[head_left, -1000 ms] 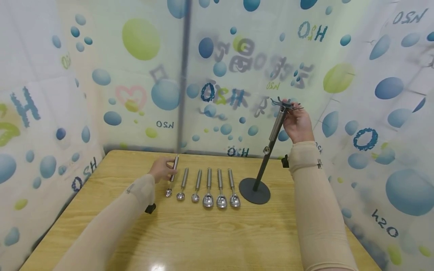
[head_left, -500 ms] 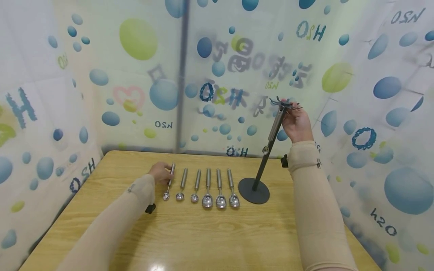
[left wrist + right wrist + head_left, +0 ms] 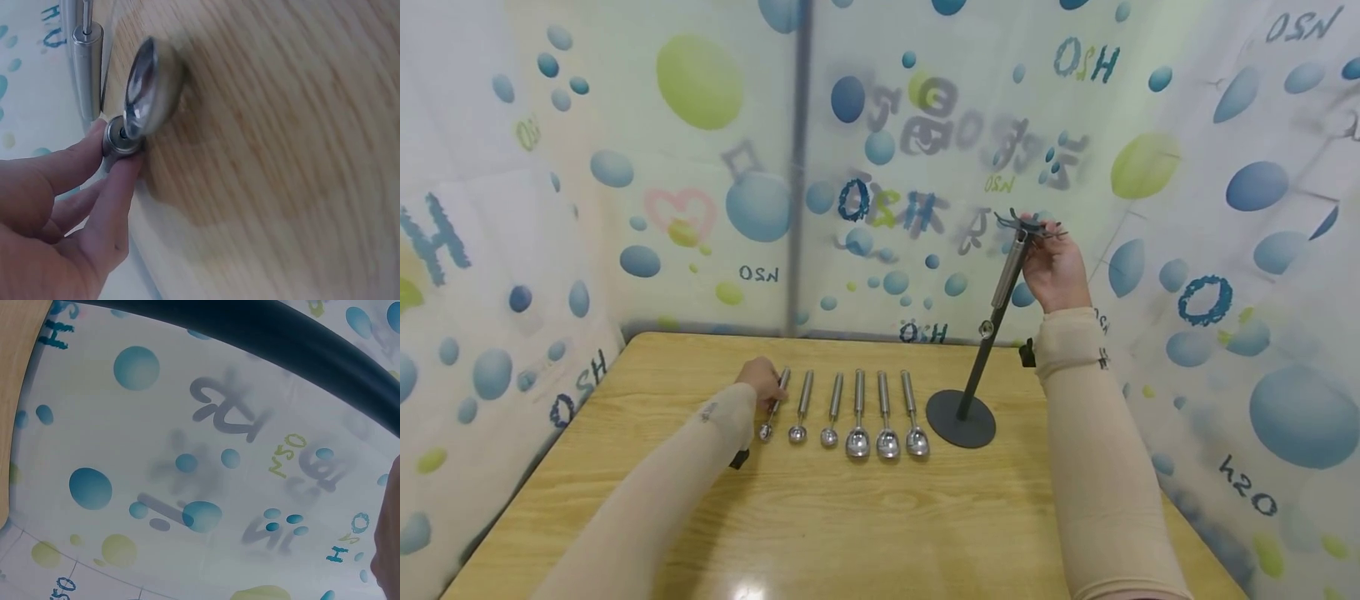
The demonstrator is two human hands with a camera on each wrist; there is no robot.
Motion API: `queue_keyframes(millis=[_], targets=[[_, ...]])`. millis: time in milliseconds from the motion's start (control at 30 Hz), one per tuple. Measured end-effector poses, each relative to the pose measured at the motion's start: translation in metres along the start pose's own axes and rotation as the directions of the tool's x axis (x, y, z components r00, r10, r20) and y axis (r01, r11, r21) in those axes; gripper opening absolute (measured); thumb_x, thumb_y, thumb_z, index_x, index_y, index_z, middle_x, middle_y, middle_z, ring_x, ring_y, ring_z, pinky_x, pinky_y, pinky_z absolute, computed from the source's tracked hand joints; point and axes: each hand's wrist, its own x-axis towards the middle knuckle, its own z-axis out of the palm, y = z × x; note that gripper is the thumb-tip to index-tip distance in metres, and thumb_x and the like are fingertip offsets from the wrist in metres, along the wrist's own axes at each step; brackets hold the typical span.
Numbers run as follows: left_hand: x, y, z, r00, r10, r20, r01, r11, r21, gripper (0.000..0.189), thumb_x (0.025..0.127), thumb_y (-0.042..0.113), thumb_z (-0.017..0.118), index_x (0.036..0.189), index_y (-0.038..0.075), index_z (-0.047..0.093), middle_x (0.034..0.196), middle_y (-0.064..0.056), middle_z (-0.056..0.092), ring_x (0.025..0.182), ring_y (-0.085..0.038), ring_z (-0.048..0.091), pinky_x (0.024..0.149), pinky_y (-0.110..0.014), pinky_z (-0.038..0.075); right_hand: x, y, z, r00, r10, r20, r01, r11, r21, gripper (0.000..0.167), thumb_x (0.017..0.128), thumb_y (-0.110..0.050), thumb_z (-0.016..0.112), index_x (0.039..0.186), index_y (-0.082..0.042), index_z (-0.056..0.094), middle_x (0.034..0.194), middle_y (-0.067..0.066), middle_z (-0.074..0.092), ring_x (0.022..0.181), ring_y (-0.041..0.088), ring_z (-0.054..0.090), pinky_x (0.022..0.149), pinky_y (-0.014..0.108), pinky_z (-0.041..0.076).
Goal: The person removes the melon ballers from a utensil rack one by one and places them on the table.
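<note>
My left hand (image 3: 762, 383) pinches the steel handle of a small melon baller (image 3: 765, 432) at the left end of a row on the table. In the left wrist view, the thumb and fingers hold the handle just below its round bowl (image 3: 153, 87). To its right lie several more steel scoops, including a small one (image 3: 797, 433) and a larger oval one (image 3: 858, 442). My right hand (image 3: 1056, 267) holds the hooked top of a dark stand (image 3: 981, 358). A small steel scoop (image 3: 1006, 275) hangs from one hook, bowl downward. The right wrist view shows only a hand's edge (image 3: 387, 537).
The stand's round base (image 3: 961, 419) rests on the wooden table (image 3: 865, 525) just right of the row. Patterned curtains (image 3: 700, 167) hang behind the table and along both sides. A dark curved bar (image 3: 281, 337) crosses the right wrist view.
My left hand has lowered the melon baller and drawn it slightly left, bringing its bowl level with the row. The right hand keeps its place at the top of the stand.
</note>
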Motion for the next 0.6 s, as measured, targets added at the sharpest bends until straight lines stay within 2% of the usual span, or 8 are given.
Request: queue_keyframes(millis=[100, 267, 333, 467, 567, 600], targets=[[-0.0003, 0.0012, -0.0002, 1.0, 0.006, -0.007, -0.006, 1.0, 0.024, 0.034, 0.087, 0.008, 0.081, 0.112, -0.011, 0.069, 0.101, -0.02, 0.07, 0.077, -0.022, 0.066, 0.059, -0.029, 0.057, 0.0001, -0.0001, 0.0015, 1.0, -0.001, 0.001, 0.001, 1.0, 0.001, 0.012, 0.097, 0.005, 0.058, 0.085, 0.002, 0.054, 0.111, 0.02, 0.065, 0.085, 0.028, 0.064, 0.08, 0.035, 0.055], [-0.0013, -0.0004, 0.0009, 0.999, 0.009, -0.032, -0.008, 1.0, 0.013, 0.031, 0.086, 0.009, 0.082, 0.109, -0.009, 0.071, 0.098, -0.018, 0.071, 0.074, -0.02, 0.064, 0.058, -0.027, 0.055, 0.0, 0.0005, 0.002, 1.0, -0.006, 0.008, 0.007, 1.0, -0.003, 0.012, 0.097, 0.006, 0.057, 0.086, 0.002, 0.054, 0.111, 0.02, 0.065, 0.086, 0.028, 0.064, 0.081, 0.035, 0.055], [-0.0019, -0.0012, 0.0012, 0.999, 0.011, -0.038, -0.011, 1.0, 0.005, 0.027, 0.086, 0.009, 0.082, 0.104, -0.009, 0.073, 0.092, -0.015, 0.07, 0.071, -0.018, 0.062, 0.056, -0.026, 0.054, -0.0001, 0.0008, 0.0018, 1.0, -0.007, 0.009, 0.007, 1.0, -0.004, 0.012, 0.097, 0.005, 0.057, 0.086, 0.002, 0.055, 0.111, 0.02, 0.065, 0.086, 0.028, 0.064, 0.08, 0.035, 0.055], [-0.0024, -0.0019, 0.0001, 0.999, 0.017, -0.031, -0.017, 1.0, -0.003, 0.016, 0.086, 0.01, 0.082, 0.084, -0.004, 0.073, 0.069, -0.006, 0.062, 0.057, -0.013, 0.053, 0.05, -0.024, 0.046, -0.0001, 0.0012, 0.0012, 1.0, 0.001, 0.002, -0.001, 1.0, -0.004, 0.012, 0.097, 0.005, 0.058, 0.086, 0.002, 0.055, 0.11, 0.02, 0.066, 0.085, 0.028, 0.064, 0.079, 0.035, 0.055], [-0.0024, -0.0007, -0.0028, 0.999, 0.027, -0.02, -0.026, 0.999, 0.019, 0.024, 0.088, 0.014, 0.081, 0.075, -0.003, 0.07, 0.059, -0.001, 0.053, 0.051, -0.011, 0.043, 0.048, -0.024, 0.04, -0.0004, 0.0005, 0.0011, 1.0, 0.006, 0.001, -0.006, 1.0, -0.008, 0.012, 0.098, 0.005, 0.057, 0.086, 0.002, 0.055, 0.111, 0.02, 0.066, 0.083, 0.028, 0.063, 0.08, 0.035, 0.055], [-0.0026, 0.0001, -0.0044, 0.999, 0.035, -0.024, -0.034, 0.999, 0.035, 0.025, 0.089, 0.016, 0.08, 0.077, -0.003, 0.071, 0.06, -0.002, 0.054, 0.052, -0.012, 0.043, 0.048, -0.025, 0.04, -0.0004, 0.0, 0.0011, 1.0, 0.005, 0.001, -0.005, 1.0, -0.009, 0.013, 0.098, 0.005, 0.057, 0.085, 0.002, 0.055, 0.111, 0.02, 0.066, 0.083, 0.028, 0.062, 0.08, 0.035, 0.055]])
